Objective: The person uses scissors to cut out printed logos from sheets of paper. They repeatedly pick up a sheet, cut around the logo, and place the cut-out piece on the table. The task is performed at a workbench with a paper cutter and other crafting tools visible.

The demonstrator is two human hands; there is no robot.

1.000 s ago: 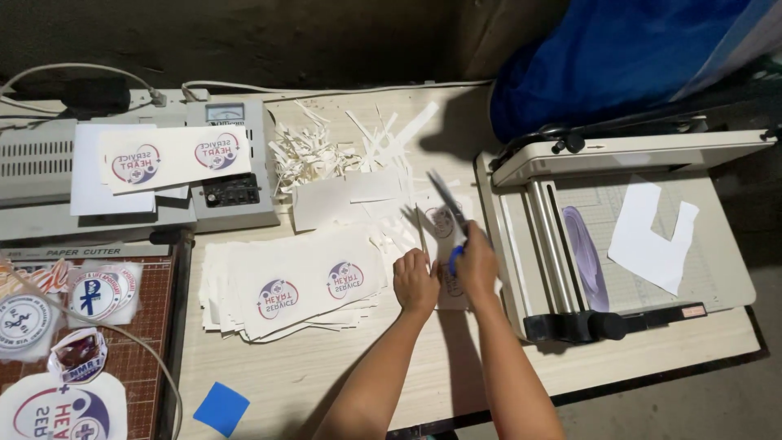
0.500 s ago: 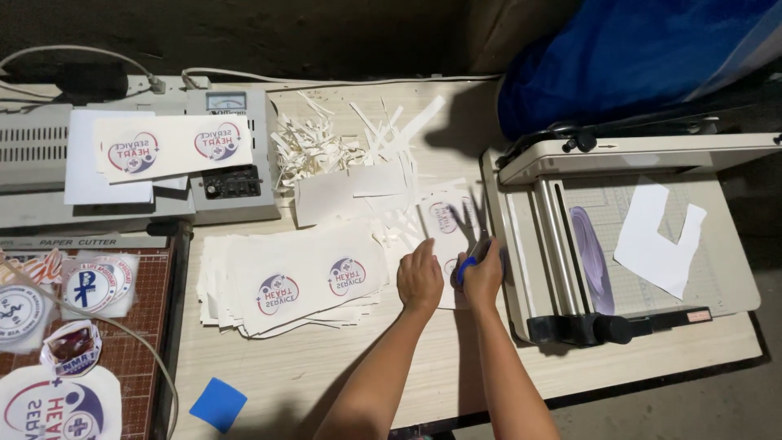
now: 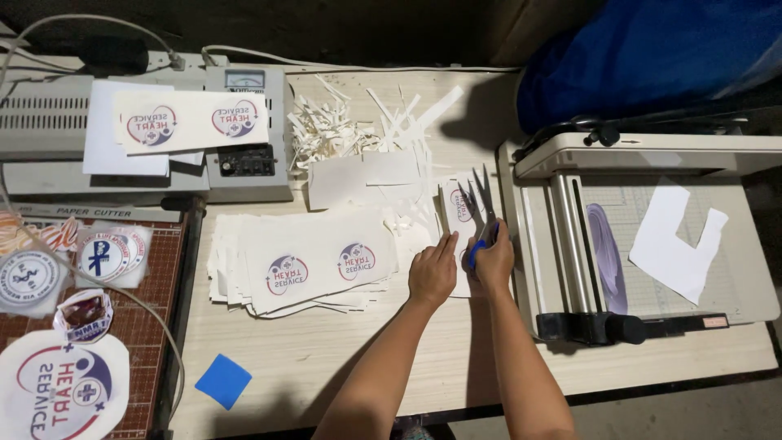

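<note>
Scissors [image 3: 479, 213] gripped in right hand [image 3: 492, 262], blades apart over sheet [image 3: 453, 213].

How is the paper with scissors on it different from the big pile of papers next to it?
The sheet being cut is single and narrow, pinned by the left hand while the right hand works open scissors into it. The stack is many wider sheets, fanned out, each showing two round logos, untouched. Both are white paper with the same round red-and-blue logo.
</note>
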